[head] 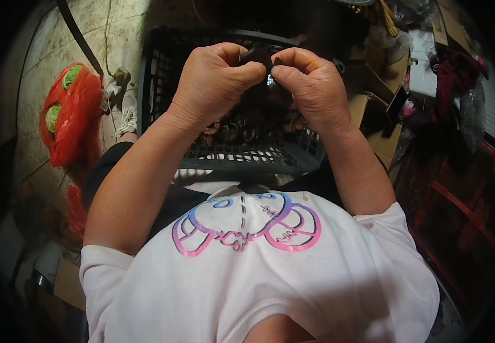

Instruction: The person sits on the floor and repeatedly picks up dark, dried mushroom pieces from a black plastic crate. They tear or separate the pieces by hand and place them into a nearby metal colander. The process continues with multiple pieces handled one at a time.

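Note:
Over a black plastic crate (247,165), my two hands are raised close together. My left hand (224,79) pinches a small dark, thin piece (256,55) between thumb and forefinger; what it is made of I cannot tell. My right hand (311,83) has its thumb and forefinger closed at the right side, on what looks like a dark bit of the same piece; whether it is joined or torn off does not show. Inside the crate lie many small brown and dark pieces (232,130), partly in shadow and partly behind my hands.
On the tiled floor at the left lies a red plastic bag (74,115) with green cabbages, near a white shoe (128,109). Opened cardboard (361,113), clear plastic wrap and a dark red cloth (455,79) are at the right. The crate stands between my legs.

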`<state>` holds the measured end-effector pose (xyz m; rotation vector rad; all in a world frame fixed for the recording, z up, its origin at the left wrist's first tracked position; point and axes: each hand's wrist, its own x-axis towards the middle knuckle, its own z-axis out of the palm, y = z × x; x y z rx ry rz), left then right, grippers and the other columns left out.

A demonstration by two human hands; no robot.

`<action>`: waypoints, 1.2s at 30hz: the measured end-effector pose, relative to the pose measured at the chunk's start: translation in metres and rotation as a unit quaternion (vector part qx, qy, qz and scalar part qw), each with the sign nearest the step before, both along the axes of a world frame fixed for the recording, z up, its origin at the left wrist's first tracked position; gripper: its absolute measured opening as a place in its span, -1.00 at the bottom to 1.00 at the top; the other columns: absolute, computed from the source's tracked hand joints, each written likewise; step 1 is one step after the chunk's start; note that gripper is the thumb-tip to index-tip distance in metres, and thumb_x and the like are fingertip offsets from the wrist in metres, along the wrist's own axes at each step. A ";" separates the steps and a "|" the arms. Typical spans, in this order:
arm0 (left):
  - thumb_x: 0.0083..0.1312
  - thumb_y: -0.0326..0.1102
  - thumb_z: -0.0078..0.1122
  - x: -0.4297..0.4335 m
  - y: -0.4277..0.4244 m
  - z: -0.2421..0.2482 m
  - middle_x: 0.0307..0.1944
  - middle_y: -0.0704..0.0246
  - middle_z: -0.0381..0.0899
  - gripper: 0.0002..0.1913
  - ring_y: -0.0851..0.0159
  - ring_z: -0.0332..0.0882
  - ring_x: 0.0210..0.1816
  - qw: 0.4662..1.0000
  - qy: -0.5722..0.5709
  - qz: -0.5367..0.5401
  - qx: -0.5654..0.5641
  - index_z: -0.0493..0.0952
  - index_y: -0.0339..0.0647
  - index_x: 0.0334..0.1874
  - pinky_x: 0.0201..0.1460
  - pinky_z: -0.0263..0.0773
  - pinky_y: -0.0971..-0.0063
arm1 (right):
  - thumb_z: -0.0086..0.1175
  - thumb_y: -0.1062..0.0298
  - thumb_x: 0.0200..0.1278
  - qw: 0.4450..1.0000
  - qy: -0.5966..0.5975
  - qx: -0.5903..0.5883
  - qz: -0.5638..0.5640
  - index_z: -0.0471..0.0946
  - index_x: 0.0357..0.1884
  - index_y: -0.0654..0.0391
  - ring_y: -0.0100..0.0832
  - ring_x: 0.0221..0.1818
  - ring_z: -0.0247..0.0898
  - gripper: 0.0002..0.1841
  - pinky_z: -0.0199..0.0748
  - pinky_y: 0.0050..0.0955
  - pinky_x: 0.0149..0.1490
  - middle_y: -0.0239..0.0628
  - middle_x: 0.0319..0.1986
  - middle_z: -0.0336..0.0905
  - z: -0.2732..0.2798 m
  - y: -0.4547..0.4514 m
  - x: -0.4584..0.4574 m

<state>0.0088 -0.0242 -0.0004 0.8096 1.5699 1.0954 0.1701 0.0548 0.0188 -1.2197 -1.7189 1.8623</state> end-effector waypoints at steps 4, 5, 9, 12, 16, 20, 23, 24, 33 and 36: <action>0.13 -0.29 0.32 0.006 -0.003 -0.009 -0.57 0.47 0.58 -0.80 0.55 0.46 -0.55 0.994 0.055 0.017 0.089 0.64 -0.29 -0.32 -0.47 0.41 0.68 | 0.18 0.37 0.21 1.000 0.021 0.013 0.001 0.61 -0.18 0.24 -0.73 -0.45 0.37 -0.81 0.39 -0.74 -0.34 -0.50 -0.47 0.53 -0.006 -0.001 -0.002; 0.13 -0.30 0.32 0.007 -0.004 -0.010 -0.54 0.46 0.58 -0.81 0.54 0.47 -0.55 0.990 0.078 0.020 0.114 0.63 -0.28 -0.32 -0.47 0.42 0.68 | 0.18 0.37 0.22 1.000 0.029 0.012 0.005 0.61 -0.18 0.24 -0.73 -0.46 0.37 -0.81 0.39 -0.74 -0.34 -0.51 -0.47 0.52 -0.007 0.000 -0.001; 0.19 -0.43 0.31 0.008 -0.009 -0.014 -0.42 0.52 0.56 -0.85 0.60 0.45 -0.42 0.970 0.130 0.012 0.206 0.58 -0.25 -0.22 -0.36 0.40 0.74 | 0.17 0.39 0.23 0.996 0.085 -0.021 -0.013 0.61 -0.20 0.22 -0.73 -0.47 0.35 -0.84 0.36 -0.75 -0.34 -0.53 -0.48 0.52 -0.012 -0.002 -0.003; 0.16 -0.43 0.33 0.008 -0.009 -0.018 -0.40 0.46 0.58 -0.81 0.55 0.52 -0.41 0.948 0.155 0.017 0.278 0.57 -0.23 -0.19 -0.35 0.47 0.68 | 0.16 0.41 0.23 0.984 0.144 -0.100 -0.043 0.61 -0.21 0.21 -0.72 -0.45 0.34 -0.86 0.36 -0.75 -0.30 -0.51 -0.45 0.52 -0.017 -0.004 -0.004; 0.18 -0.48 0.32 0.007 -0.007 -0.017 -0.39 0.40 0.62 -0.79 0.52 0.59 -0.38 0.917 0.190 -0.003 0.351 0.57 -0.22 -0.14 -0.30 0.52 0.65 | 0.15 0.44 0.23 0.959 0.198 -0.184 -0.082 0.62 -0.23 0.19 -0.69 -0.38 0.38 -0.88 0.39 -0.74 -0.22 -0.46 -0.38 0.54 -0.020 -0.008 -0.006; 0.27 -0.50 0.27 0.011 -0.003 -0.020 -0.33 0.43 0.66 -0.81 0.51 0.61 -0.30 0.927 0.102 0.050 0.357 0.58 -0.25 -0.08 -0.22 0.53 0.67 | 0.15 0.41 0.27 0.935 0.233 -0.245 -0.102 0.61 -0.19 0.19 -0.63 -0.29 0.49 -0.87 0.48 -0.69 -0.14 -0.41 -0.32 0.58 -0.016 -0.003 -0.006; 0.32 -0.42 0.27 0.008 -0.001 -0.017 -0.31 0.44 0.67 -0.81 0.53 0.61 -0.28 0.968 -0.032 0.061 0.242 0.60 -0.28 -0.06 -0.23 0.53 0.69 | 0.16 0.39 0.29 0.924 0.256 -0.279 -0.057 0.60 -0.13 0.19 -0.61 -0.25 0.54 -0.84 0.53 -0.67 -0.12 -0.39 -0.31 0.61 -0.009 0.004 0.000; 0.33 -0.39 0.28 0.006 0.001 -0.016 -0.31 0.44 0.67 -0.80 0.55 0.60 -0.29 0.974 -0.096 0.065 0.194 0.60 -0.28 -0.06 -0.24 0.52 0.70 | 0.16 0.38 0.30 0.924 0.254 -0.281 -0.047 0.60 -0.12 0.20 -0.61 -0.24 0.55 -0.82 0.55 -0.67 -0.12 -0.39 -0.30 0.62 -0.009 0.005 0.000; 0.23 -0.32 0.41 -0.017 -0.001 -0.008 -0.26 0.52 0.66 -0.72 0.62 0.55 -0.33 0.967 -0.256 -0.006 0.009 0.61 -0.15 -0.05 -0.36 0.39 0.75 | 0.29 0.31 0.22 0.987 0.094 -0.124 -0.028 0.64 -0.13 0.16 -0.67 -0.33 0.50 -0.78 0.42 -0.70 -0.28 -0.45 -0.34 0.64 -0.010 0.005 0.003; 0.21 -0.33 0.42 -0.017 -0.001 -0.007 -0.27 0.52 0.66 -0.72 0.62 0.55 -0.34 0.970 -0.242 0.005 0.004 0.61 -0.16 -0.05 -0.36 0.41 0.75 | 0.31 0.29 0.20 0.990 0.083 -0.105 -0.033 0.65 -0.15 0.14 -0.67 -0.35 0.48 -0.77 0.38 -0.69 -0.28 -0.45 -0.36 0.64 -0.010 0.005 0.002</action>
